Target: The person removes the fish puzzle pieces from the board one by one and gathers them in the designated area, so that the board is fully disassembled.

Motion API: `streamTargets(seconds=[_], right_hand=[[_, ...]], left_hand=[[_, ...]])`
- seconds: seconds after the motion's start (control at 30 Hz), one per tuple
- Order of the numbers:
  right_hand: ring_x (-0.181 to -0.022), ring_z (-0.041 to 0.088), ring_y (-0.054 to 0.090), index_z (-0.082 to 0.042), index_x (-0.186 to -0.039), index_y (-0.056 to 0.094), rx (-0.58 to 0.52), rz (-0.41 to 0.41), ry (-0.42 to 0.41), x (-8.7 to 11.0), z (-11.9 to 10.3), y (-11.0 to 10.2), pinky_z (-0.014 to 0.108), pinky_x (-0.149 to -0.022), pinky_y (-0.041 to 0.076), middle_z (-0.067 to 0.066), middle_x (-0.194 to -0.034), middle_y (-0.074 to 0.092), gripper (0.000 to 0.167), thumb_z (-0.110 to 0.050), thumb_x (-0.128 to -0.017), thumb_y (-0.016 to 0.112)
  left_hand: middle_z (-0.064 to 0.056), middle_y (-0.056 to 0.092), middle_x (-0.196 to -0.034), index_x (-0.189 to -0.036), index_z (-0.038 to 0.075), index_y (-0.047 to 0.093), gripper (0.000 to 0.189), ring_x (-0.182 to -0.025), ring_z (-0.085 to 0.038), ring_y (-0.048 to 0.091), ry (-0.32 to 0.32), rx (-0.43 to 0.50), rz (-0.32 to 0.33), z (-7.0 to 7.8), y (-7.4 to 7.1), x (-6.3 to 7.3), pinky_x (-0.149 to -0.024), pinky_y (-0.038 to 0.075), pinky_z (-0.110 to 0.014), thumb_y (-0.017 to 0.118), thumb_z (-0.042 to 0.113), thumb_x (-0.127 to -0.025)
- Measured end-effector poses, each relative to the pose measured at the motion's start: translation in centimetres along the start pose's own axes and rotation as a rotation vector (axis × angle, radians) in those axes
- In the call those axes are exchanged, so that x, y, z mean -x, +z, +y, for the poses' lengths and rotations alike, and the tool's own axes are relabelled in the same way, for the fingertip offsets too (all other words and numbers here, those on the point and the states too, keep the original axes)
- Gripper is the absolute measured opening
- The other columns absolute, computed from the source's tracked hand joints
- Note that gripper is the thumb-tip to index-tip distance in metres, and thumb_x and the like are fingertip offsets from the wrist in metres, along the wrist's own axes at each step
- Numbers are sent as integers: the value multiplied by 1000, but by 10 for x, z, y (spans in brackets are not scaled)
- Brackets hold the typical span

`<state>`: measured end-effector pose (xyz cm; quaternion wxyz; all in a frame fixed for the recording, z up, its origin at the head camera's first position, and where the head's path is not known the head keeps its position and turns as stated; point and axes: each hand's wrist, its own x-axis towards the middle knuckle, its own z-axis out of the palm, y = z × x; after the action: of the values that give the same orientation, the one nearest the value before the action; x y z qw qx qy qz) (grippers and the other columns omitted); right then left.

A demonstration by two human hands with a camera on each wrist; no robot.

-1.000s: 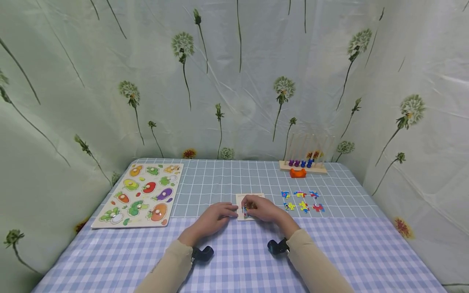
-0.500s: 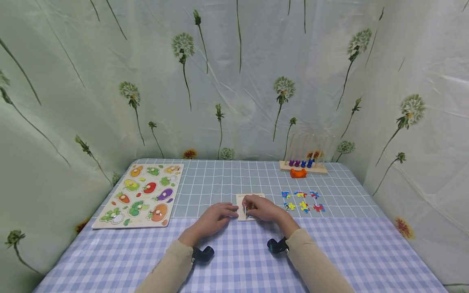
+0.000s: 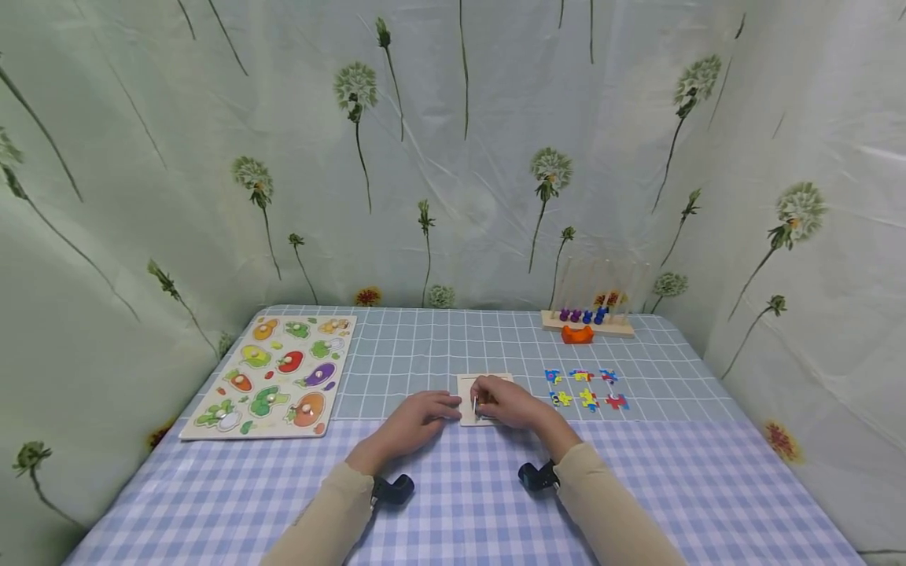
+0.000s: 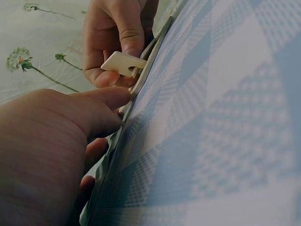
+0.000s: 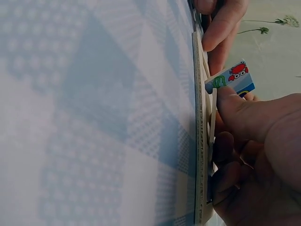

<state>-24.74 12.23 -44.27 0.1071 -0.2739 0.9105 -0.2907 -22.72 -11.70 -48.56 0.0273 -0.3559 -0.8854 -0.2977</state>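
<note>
My right hand (image 3: 506,402) pinches a jigsaw puzzle piece (image 5: 240,77) between thumb and fingers. A red crab is printed on the piece's face, and its pale back shows in the left wrist view. The piece stands tilted up over a small wooden puzzle board (image 3: 465,385), with its lower edge at the board. Another thin piece edge (image 5: 213,113) sticks up beside my right thumb. My left hand (image 3: 418,420) rests at the board's left side, its fingertips touching the edge. My right hand hides much of the board's inside.
Several loose jigsaw pieces (image 3: 588,399) lie right of the board. Behind them are an orange curved block (image 3: 576,335) and a wooden peg stand (image 3: 589,324) with purple and blue beads. A vegetable knob puzzle (image 3: 279,377) lies at left. A checked cloth (image 3: 467,487) covers the near table.
The piece in my right hand has turned from showing its coloured face to standing nearly edge-on in the head view. Both hands stay in almost the same place.
</note>
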Motion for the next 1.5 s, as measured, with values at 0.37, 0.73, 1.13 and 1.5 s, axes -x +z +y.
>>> streamTargets(seconds=[0.37,0.73,1.13,1.5], right_hand=[[-83,12,52,-11,-105,64,-39,20,49,2,1,1,27,-75,45,1,-92,60,15,-9,-91,69],[-84,13,52,-7,-100,67,14,29,101,-3,-3,3,29,-76,46,2,-93,59,11,-10,-90,70],[-82,14,49,-14,-105,67,100,18,101,-7,-8,2,31,-74,42,0,-89,56,14,-10,-92,67],[-77,14,47,-16,-107,67,133,29,40,-2,-12,6,29,-65,39,3,-87,55,18,-13,-90,65]], left_hand=[[2,62,-142,-118,18,74,30,-137,-25,53,-8,-3,-5,2,-1,0,-114,41,-48,59,8,-95],[1,63,-141,-117,17,75,29,-136,-25,53,8,-13,1,2,-2,0,-114,42,-47,59,7,-95],[-2,63,-140,-117,15,75,29,-135,-27,55,12,6,9,4,-7,0,-113,42,-49,59,6,-94],[0,63,-141,-116,17,75,28,-136,-26,54,23,-6,-2,3,-4,0,-114,41,-48,58,8,-96]])
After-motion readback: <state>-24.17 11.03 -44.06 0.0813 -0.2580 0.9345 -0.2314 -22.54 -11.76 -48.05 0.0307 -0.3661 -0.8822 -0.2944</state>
